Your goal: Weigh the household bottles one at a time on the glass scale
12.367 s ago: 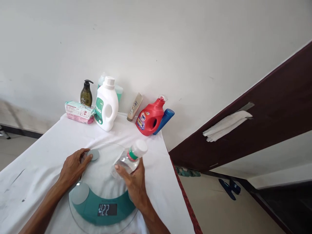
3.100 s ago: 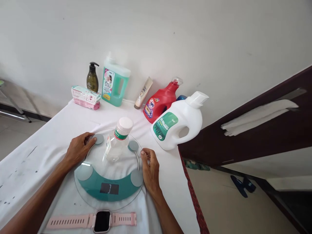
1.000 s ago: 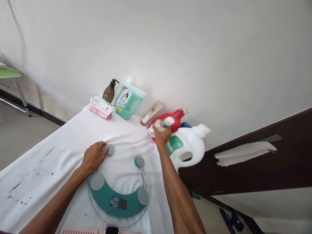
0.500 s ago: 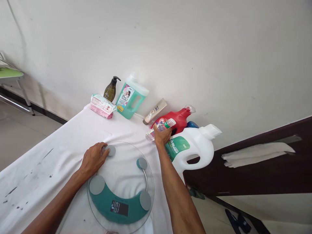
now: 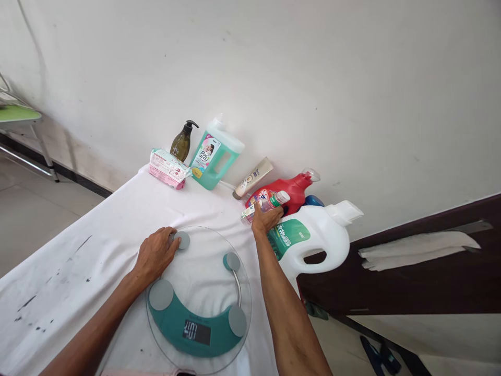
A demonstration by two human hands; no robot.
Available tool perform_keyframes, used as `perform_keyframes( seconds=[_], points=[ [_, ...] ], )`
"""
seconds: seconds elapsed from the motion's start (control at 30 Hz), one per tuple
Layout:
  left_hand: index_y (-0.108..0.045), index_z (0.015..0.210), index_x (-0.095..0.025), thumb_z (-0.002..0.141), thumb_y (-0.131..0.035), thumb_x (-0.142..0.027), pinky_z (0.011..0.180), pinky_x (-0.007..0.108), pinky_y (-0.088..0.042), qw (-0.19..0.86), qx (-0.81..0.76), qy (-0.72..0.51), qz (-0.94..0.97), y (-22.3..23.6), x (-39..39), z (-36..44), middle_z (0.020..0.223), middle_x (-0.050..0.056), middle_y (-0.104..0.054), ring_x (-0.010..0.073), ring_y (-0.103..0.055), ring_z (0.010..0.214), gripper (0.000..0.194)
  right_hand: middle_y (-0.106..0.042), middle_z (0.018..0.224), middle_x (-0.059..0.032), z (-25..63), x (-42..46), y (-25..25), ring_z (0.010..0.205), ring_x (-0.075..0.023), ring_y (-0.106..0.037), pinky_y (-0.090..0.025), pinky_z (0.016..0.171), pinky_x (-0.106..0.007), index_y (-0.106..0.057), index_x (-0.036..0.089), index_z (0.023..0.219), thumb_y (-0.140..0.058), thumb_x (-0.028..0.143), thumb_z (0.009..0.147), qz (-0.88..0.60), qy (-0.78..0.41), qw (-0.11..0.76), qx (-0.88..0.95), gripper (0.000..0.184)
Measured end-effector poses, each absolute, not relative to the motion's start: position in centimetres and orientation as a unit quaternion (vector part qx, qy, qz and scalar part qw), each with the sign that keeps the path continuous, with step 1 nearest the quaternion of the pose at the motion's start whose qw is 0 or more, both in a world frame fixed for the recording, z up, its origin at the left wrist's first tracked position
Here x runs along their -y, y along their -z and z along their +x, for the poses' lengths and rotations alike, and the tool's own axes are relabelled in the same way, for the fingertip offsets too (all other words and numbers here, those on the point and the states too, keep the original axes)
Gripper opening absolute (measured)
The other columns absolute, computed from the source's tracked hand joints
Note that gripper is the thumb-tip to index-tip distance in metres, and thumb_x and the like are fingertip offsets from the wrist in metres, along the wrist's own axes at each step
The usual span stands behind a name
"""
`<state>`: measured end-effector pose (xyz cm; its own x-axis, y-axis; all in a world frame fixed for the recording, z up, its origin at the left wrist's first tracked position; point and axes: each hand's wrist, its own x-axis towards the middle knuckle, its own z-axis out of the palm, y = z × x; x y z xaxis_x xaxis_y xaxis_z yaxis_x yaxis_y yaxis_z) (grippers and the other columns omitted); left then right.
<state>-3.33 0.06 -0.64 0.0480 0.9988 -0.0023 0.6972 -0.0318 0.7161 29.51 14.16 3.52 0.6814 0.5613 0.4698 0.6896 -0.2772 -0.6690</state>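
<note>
A round glass bathroom scale [image 5: 195, 344] with a teal band, grey pads and a lit display lies on the white cloth. My left hand [image 5: 159, 250] grips its far left edge, with the thumb by a grey pad. My right hand [image 5: 267, 218] is closed around a small clear bottle [image 5: 248, 214] of pinkish liquid with a white cap, which leans to the right. Behind that bottle lies a tilted red detergent jug [image 5: 291, 189]. To the right of my right hand is a large white jug [image 5: 332, 237] with a green label.
Along the wall stand a dark pump bottle [image 5: 181, 144], a green jug [image 5: 213, 180] and a beige tube [image 5: 254, 177], with a wipes pack [image 5: 167, 169] in front. A blue item [image 5: 313, 200] peeks out behind the jugs. A green-seated chair [image 5: 19, 113] stands far left.
The view has shifted slightly, so everything sits a little further right. My right hand keeps hold of the small bottle, and my left hand stays at the scale's edge.
</note>
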Motion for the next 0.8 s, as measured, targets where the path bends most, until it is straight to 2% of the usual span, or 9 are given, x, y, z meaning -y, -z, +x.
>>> perform_keyframes(
  seconds=[0.17, 0.4, 0.5, 0.57, 0.63, 0.73, 0.8],
  points=[
    [-0.068, 0.119, -0.019, 0.101, -0.044, -0.04, 0.085, 0.039, -0.053, 0.282, -0.632, -0.266, 0.671, 0.7, -0.1, -3.3, 0.12, 0.009, -0.076, 0.0298, -0.071, 0.108, 0.036, -0.052, 0.134, -0.0259, 29.5, -13.9, -3.2, 0.13, -0.0429, -0.051, -0.043, 0.112, -0.055, -0.048, 0.015, 0.124, -0.079, 0.039, 0.075, -0.793, 0.065, 0.453, 0.402, 0.063],
    [-0.069, 0.122, -0.02, 0.1, -0.043, -0.041, 0.087, 0.039, -0.054, 0.275, -0.636, -0.267, 0.67, 0.7, -0.2, -3.4, 0.125, 0.009, -0.075, 0.0294, -0.071, 0.11, 0.039, -0.052, 0.133, -0.024, 29.8, -14.3, -2.8, 0.125, -0.042, -0.053, -0.048, 0.106, -0.056, -0.048, 0.017, 0.125, -0.074, 0.046, 0.077, -0.797, 0.065, 0.453, 0.394, 0.062],
    [-0.069, 0.122, -0.02, 0.1, -0.043, -0.042, 0.089, 0.04, -0.053, 0.276, -0.637, -0.26, 0.671, 0.7, -0.2, -3.5, 0.126, 0.009, -0.076, 0.0299, -0.071, 0.111, 0.04, -0.052, 0.133, -0.0242, 29.7, -14.9, -3.1, 0.126, -0.0425, -0.052, -0.046, 0.109, -0.059, -0.048, 0.017, 0.125, -0.071, 0.044, 0.079, -0.794, 0.073, 0.456, 0.395, 0.058],
    [-0.069, 0.123, -0.019, 0.1, -0.044, -0.042, 0.09, 0.04, -0.053, 0.279, -0.638, -0.258, 0.67, 0.6, -0.2, -3.5, 0.128, 0.009, -0.075, 0.0299, -0.07, 0.113, 0.041, -0.05, 0.135, -0.0258, 29.5, -14.7, -3.5, 0.128, -0.0433, -0.051, -0.043, 0.111, -0.061, -0.046, 0.015, 0.129, -0.071, 0.043, 0.079, -0.788, 0.083, 0.459, 0.402, 0.062],
    [-0.068, 0.124, -0.019, 0.1, -0.044, -0.041, 0.091, 0.04, -0.053, 0.28, -0.636, -0.262, 0.67, 0.6, -0.2, -3.4, 0.128, 0.009, -0.075, 0.0299, -0.07, 0.114, 0.041, -0.046, 0.139, -0.0298, 28.9, -14.0, -3.9, 0.134, -0.045, -0.046, -0.039, 0.115, -0.062, -0.042, 0.01, 0.136, -0.073, 0.042, 0.078, -0.778, 0.1, 0.462, 0.413, 0.074],
    [-0.069, 0.123, -0.02, 0.1, -0.044, -0.042, 0.09, 0.04, -0.054, 0.276, -0.636, -0.265, 0.67, 0.8, -0.2, -3.4, 0.127, 0.009, -0.075, 0.0301, -0.07, 0.112, 0.041, -0.032, 0.153, -0.0336, 27.6, -12.6, -4.6, 0.148, -0.0454, -0.031, -0.029, 0.122, -0.063, -0.029, 0.006, 0.149, -0.073, 0.045, 0.081, -0.755, 0.143, 0.465, 0.439, 0.09],
    [-0.069, 0.122, -0.02, 0.099, -0.043, -0.044, 0.089, 0.04, -0.054, 0.273, -0.636, -0.267, 0.671, 0.8, -0.2, -3.4, 0.126, 0.009, -0.075, 0.0304, -0.071, 0.112, 0.042, -0.028, 0.16, -0.0304, 26.5, -12.2, -4.9, 0.154, -0.0411, -0.023, -0.026, 0.124, -0.062, -0.024, 0.011, 0.154, -0.065, 0.049, 0.089, -0.717, 0.173, 0.458, 0.496, 0.086]
  ],
)
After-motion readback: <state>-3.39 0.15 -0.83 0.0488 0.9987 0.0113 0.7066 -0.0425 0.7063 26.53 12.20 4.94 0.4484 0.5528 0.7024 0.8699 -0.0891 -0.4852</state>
